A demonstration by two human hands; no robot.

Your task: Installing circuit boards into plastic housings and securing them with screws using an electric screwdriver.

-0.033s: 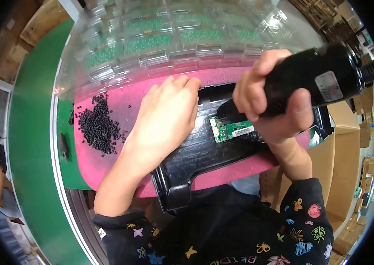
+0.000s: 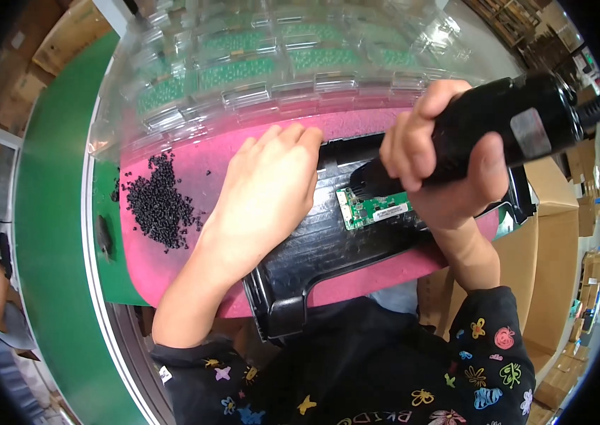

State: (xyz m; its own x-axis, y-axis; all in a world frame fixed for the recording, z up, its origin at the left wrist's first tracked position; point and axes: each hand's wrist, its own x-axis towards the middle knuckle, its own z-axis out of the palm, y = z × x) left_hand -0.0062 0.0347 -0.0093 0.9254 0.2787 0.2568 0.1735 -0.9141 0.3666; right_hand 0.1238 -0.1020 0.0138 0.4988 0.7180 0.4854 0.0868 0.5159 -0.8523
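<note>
Likely fastening circuit board [image 2: 367, 212]: right fingers [image 2: 407, 142] grip black driver [image 2: 487, 113] over it; left fingers [image 2: 289, 134] left of it, hold unclear. Next needs square pressure.

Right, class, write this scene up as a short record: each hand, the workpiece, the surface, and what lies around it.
Left hand: over the black panel's left part
Right hand: gripping a black corded tool
Tool's near end: over the green circuit board
Workpiece: black panel, board on it
Surface: pink mat
Left side: pile of small black pieces
Far side: clear plastic trays
Right side: cardboard box
</note>
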